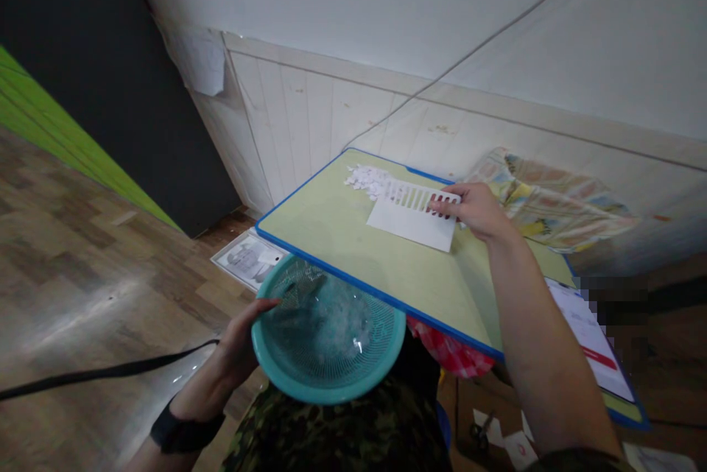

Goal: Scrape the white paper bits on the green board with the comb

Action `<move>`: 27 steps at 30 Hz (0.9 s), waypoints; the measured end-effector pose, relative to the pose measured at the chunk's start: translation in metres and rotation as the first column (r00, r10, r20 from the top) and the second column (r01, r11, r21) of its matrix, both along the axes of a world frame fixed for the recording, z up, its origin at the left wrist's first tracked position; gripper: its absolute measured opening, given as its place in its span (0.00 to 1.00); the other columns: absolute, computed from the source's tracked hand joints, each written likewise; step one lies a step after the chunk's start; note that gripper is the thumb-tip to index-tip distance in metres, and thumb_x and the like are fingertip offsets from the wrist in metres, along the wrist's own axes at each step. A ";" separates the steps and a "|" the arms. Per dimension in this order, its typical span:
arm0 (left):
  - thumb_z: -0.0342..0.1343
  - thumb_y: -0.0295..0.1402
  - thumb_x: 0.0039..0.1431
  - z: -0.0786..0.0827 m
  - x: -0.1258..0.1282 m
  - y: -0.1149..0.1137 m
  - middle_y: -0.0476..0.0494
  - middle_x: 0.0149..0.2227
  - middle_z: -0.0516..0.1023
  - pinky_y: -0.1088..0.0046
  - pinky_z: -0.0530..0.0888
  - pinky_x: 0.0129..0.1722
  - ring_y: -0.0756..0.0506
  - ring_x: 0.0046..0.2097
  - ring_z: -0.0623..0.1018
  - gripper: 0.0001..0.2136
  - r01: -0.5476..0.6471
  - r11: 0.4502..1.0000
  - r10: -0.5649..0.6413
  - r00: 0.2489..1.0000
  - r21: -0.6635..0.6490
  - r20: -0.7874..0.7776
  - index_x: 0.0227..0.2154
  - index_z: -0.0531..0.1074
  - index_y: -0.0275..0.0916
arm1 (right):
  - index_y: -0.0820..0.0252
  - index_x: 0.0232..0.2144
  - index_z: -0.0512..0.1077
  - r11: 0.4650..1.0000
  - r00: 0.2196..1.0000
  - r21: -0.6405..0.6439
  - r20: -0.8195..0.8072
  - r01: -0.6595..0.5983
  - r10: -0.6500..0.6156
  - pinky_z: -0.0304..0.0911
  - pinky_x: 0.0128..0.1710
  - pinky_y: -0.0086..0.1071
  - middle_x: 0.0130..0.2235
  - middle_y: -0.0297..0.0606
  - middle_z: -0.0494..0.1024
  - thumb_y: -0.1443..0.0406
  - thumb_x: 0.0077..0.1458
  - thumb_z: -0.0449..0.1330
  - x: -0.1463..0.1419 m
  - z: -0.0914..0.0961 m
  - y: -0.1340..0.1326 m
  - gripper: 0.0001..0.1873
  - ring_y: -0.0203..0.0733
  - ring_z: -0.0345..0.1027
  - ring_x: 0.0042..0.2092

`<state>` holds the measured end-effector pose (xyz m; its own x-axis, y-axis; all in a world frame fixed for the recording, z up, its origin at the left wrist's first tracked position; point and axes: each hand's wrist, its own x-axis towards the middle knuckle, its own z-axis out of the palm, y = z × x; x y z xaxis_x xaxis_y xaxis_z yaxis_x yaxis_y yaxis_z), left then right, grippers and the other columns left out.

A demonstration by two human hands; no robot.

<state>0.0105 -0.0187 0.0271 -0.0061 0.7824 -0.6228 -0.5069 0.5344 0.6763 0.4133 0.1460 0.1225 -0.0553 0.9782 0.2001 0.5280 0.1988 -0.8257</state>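
Note:
My left hand (pixel 243 343) grips the rim of a teal mesh basket (pixel 328 339), held just under the near edge of a low table (pixel 353 258) with a pale green top and blue edging. White bits lie inside the basket. My right hand (pixel 475 208) reaches over the table and holds a white slotted comb-like tool (pixel 417 197), fingers closed on its end. The tool rests against a pile of small white pieces (pixel 367 179) near the table's far edge. A white sheet of paper (pixel 412 225) lies under the tool.
A white panelled wall (pixel 331 111) stands right behind the table. A colourful cloth (pixel 546 196) lies to the right, a printed paper (pixel 591 336) on the table's right end, a framed picture (pixel 246 258) on the wooden floor, and red checked fabric (pixel 450 350) beneath the table.

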 end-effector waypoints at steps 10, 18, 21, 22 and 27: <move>0.52 0.21 0.64 0.000 -0.001 -0.001 0.33 0.22 0.85 0.67 0.82 0.27 0.41 0.21 0.83 0.16 -0.019 1.000 0.019 0.999 -0.007 0.029 0.24 0.81 0.30 | 0.64 0.35 0.83 1.000 0.996 -0.013 -0.093 -0.014 0.012 0.64 0.25 0.31 0.29 0.41 0.83 0.52 0.37 0.76 -0.005 -0.008 0.003 0.25 0.41 0.73 0.27; 0.53 0.22 0.63 -0.001 0.000 0.001 0.31 0.24 0.86 0.64 0.83 0.30 0.40 0.22 0.84 0.13 -0.004 1.000 0.004 0.999 0.007 0.035 0.27 0.81 0.29 | 0.64 0.33 0.81 0.996 0.997 -0.072 -0.061 -0.061 0.056 0.63 0.26 0.31 0.29 0.40 0.82 0.52 0.38 0.75 -0.012 -0.013 0.003 0.24 0.41 0.72 0.27; 0.53 0.23 0.63 -0.001 -0.001 0.001 0.33 0.24 0.87 0.66 0.83 0.30 0.41 0.22 0.83 0.15 -0.001 1.000 0.001 0.999 0.001 0.036 0.25 0.81 0.31 | 0.64 0.32 0.80 0.988 0.993 -0.105 -0.054 -0.113 0.107 0.63 0.27 0.31 0.29 0.39 0.81 0.51 0.38 0.75 -0.016 -0.011 0.000 0.24 0.40 0.71 0.27; 0.53 0.23 0.64 -0.001 -0.001 0.001 0.33 0.24 0.87 0.67 0.83 0.29 0.41 0.22 0.83 0.15 -0.002 1.000 0.002 0.999 0.001 0.035 0.24 0.81 0.31 | 0.64 0.32 0.80 0.984 0.991 -0.115 -0.049 -0.133 0.128 0.63 0.27 0.31 0.29 0.39 0.81 0.51 0.38 0.75 -0.017 -0.011 0.000 0.24 0.40 0.71 0.28; 0.51 0.23 0.65 -0.002 -0.002 0.000 0.33 0.24 0.86 0.67 0.83 0.29 0.41 0.22 0.83 0.16 0.013 1.000 -0.014 0.999 0.004 0.029 0.25 0.82 0.30 | 0.63 0.31 0.79 0.967 0.977 -0.140 -0.021 -0.212 0.211 0.62 0.27 0.31 0.29 0.38 0.80 0.48 0.38 0.74 -0.025 -0.009 -0.004 0.26 0.40 0.71 0.28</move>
